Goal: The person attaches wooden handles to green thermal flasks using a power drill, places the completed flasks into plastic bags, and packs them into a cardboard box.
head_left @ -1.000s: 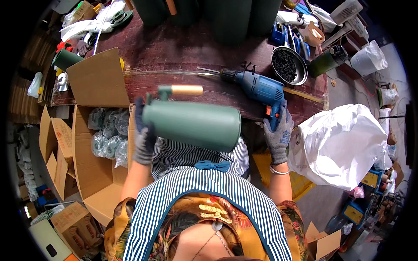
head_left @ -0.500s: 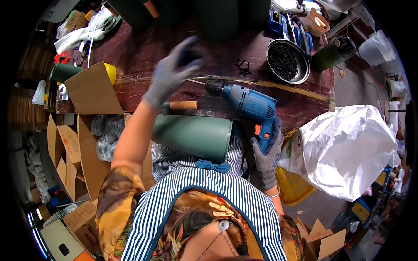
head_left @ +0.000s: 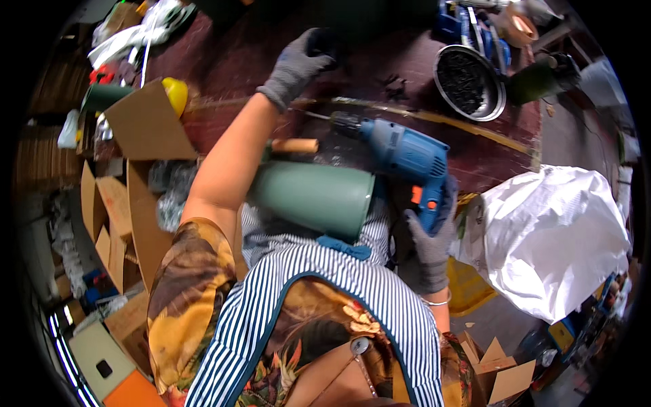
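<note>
My right hand [head_left: 435, 239], in a grey knit glove, is wrapped round the grip of a blue power drill [head_left: 407, 148]. The drill's black chuck and long thin bit point left above the table. My left hand [head_left: 298, 66], gloved too, is stretched out over the far part of the table, thumb apart from curled fingers, close to dark green cylinders [head_left: 363, 24]. Nothing can be seen held in it, though its fingertips are dark. A green cylinder [head_left: 313, 197] with a wooden handle [head_left: 296, 145] lies sideways across my lap. Small black screws [head_left: 395, 89] are scattered on the table.
A metal bowl [head_left: 500, 102] full of black screws stands at the table's right side, near blue tools [head_left: 498, 51] and a dark green bottle [head_left: 532, 85]. On the right is a big white sack [head_left: 559, 237]. Open cardboard boxes [head_left: 146, 224] stand at the left.
My left hand has moved away and rightward, toward the dark cylinders. The drill stays in my right hand. The whole view has shifted slightly with my head.
</note>
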### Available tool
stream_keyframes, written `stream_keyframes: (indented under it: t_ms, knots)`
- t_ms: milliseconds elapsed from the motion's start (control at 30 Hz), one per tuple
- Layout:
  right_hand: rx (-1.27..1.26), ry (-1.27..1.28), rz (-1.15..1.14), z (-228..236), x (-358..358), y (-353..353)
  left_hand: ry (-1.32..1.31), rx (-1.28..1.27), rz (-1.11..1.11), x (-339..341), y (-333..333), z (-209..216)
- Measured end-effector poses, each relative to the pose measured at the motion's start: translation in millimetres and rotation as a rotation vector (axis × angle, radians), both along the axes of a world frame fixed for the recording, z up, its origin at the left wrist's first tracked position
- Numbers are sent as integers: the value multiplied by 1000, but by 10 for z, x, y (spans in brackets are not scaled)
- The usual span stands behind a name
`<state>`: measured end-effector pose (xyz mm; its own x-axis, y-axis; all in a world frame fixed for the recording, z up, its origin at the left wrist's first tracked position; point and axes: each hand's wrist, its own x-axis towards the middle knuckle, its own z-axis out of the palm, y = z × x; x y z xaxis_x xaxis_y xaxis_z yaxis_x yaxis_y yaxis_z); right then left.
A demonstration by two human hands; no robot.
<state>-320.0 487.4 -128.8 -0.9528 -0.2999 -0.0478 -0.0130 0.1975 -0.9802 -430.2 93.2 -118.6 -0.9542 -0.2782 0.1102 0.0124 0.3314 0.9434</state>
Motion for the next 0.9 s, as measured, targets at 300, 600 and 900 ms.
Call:
stream_keyframes:
  t_ms: [300, 600, 900]
  knots:
    - [-37, -161, -1, 20, 79, 152, -427, 497, -103, 1407, -380, 249]
    - [-77, -215, -16, 86, 118, 101, -455, 341, -153, 1380, -327, 245]
    - [40, -142, 19, 108, 139, 95, -275, -110, -152, 1373, -246, 212]
